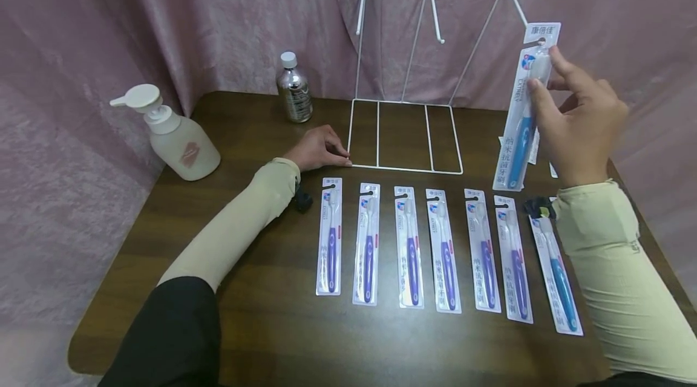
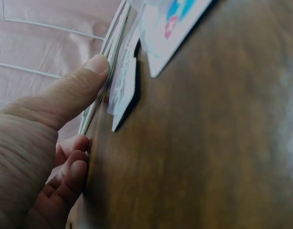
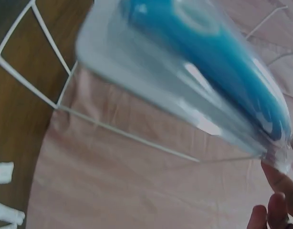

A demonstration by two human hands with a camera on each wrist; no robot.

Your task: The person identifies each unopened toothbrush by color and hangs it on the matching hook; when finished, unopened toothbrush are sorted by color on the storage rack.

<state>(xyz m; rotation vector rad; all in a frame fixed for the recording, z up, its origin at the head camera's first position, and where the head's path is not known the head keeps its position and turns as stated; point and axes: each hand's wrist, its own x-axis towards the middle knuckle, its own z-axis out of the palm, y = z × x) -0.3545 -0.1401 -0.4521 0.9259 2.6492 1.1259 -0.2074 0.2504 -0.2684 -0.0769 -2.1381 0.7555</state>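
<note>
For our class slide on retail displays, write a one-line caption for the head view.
Right hand lifts a blue packaged toothbrush toward the wire rack, left hand steadying its base.

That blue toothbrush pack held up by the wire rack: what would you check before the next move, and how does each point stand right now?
1. Grip on the pack: the right hand pinches the blue toothbrush pack near its top. Ok.
2. Hang hole at the rightmost hook: the hole sits just below the hook's tip, not on it. Not ok.
3. Rack steadied: the left hand presses the front left corner of the wire rack. Ok.
4. Hook free of other packs: nothing hangs on it. Ok.
5. Pack hanging straight: it tilts, lower end toward the table. Not ok.
6. Hole lined up with the hook in depth: cannot tell.
</note>
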